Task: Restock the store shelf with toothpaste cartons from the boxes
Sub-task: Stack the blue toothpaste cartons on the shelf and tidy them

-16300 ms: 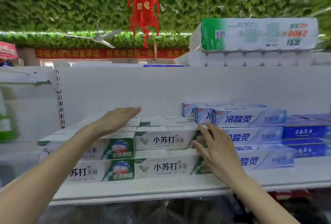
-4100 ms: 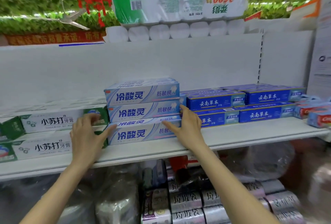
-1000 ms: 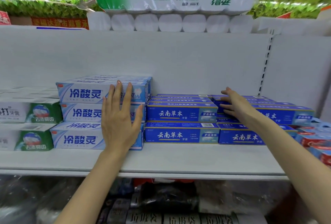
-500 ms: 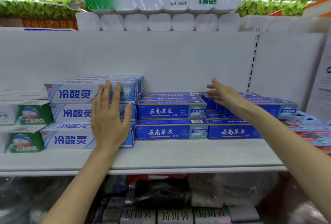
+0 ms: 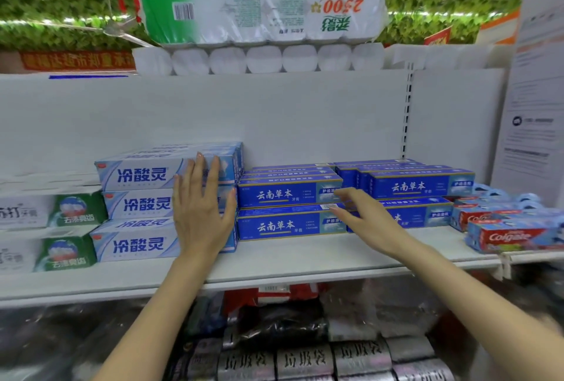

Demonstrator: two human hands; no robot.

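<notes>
Toothpaste cartons in pale blue (image 5: 137, 206): where do they lie against the grips?

Working up from the bottom of the frame: grey rolls (image 5: 305, 359) in plastic lie under the shelf (image 5: 305, 255). Above its front edge, left of centre, the left grip (image 5: 201, 216) is open. Its fingers are straight and the palm lies flat on the front faces at the right end of that three-high stack.

And the other one?

The right grip (image 5: 363, 222), just right of centre, is open too. Its fingers stretch toward the right end of the dark blue cartons (image 5: 280, 194), stacked two high just beside the pale stack. Whether the fingertips touch, I cannot tell.

Farther out?

Green-and-white cartons (image 5: 70, 213) sit at the left edge and Colgate cartons (image 5: 512, 237) at the right. Farthest, at the top, a toilet paper pack (image 5: 262, 8) lies on the shelf unit.
</notes>
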